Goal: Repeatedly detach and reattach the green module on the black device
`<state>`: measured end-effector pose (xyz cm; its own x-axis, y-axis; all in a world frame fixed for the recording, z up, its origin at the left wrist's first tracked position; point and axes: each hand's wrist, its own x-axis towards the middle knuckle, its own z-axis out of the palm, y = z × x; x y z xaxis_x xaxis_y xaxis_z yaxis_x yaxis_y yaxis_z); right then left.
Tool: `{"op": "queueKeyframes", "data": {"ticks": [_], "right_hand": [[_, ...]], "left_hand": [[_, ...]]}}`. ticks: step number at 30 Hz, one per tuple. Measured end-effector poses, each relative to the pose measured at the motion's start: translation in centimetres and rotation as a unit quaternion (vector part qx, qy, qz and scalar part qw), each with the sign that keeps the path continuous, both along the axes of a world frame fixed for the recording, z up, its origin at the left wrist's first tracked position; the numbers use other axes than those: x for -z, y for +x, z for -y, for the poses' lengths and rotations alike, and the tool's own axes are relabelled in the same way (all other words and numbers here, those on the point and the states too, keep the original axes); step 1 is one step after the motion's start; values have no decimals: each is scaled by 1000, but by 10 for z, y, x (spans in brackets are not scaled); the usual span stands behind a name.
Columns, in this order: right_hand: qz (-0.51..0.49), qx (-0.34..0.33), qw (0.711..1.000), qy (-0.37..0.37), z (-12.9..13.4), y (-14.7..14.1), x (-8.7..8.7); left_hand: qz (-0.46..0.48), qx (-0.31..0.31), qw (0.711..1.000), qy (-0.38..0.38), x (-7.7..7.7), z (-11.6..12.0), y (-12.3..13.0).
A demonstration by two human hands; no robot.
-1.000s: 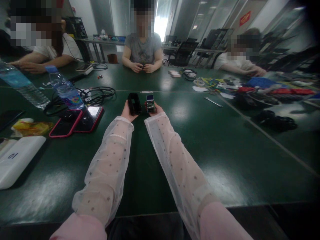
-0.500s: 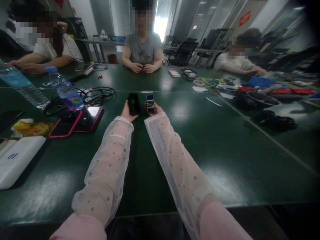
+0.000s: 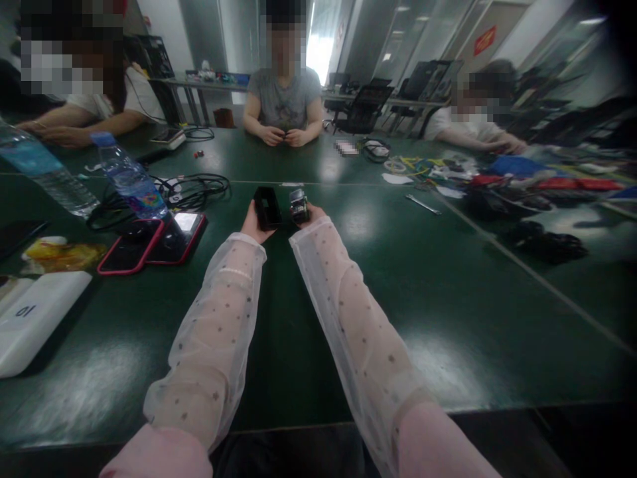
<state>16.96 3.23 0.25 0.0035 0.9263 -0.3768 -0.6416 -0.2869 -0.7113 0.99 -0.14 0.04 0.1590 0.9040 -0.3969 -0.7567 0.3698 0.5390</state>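
My left hand (image 3: 257,226) is closed around a black open case (image 3: 268,208), whose hollow inside faces me. Just to its right, my right hand (image 3: 314,215) grips a small electronic module (image 3: 299,205) with a pale, shiny top part. A narrow gap separates the case from the module. Both are held over the green table (image 3: 358,265), and sheer sleeves with dark stars cover my forearms.
Left of my arms lie two red-edged phones (image 3: 132,247), a white device (image 3: 44,318), a plastic bottle (image 3: 127,176) and black cables (image 3: 209,186). A wrench (image 3: 423,204) and tangled wires (image 3: 423,166) are at right. Three people sit around the table.
The module in my right hand has tilted and turned, and its pale top has shifted slightly. My left hand and the black case have stayed in place.
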Motion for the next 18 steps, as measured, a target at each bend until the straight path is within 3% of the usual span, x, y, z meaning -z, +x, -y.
{"op": "queueKeyframes", "data": {"ticks": [5,11,18], "right_hand": [[104,10,994,16,-2,-7,-13],[193,81,976,63,-4,-15,-24],[252,9,924,287,-11,-15,-26]], "left_hand": [[6,7,1000,9,1,-1,1],[-16,0,1000,11,4,-3,1],[22,14,998,56,3,-2,4]]}}
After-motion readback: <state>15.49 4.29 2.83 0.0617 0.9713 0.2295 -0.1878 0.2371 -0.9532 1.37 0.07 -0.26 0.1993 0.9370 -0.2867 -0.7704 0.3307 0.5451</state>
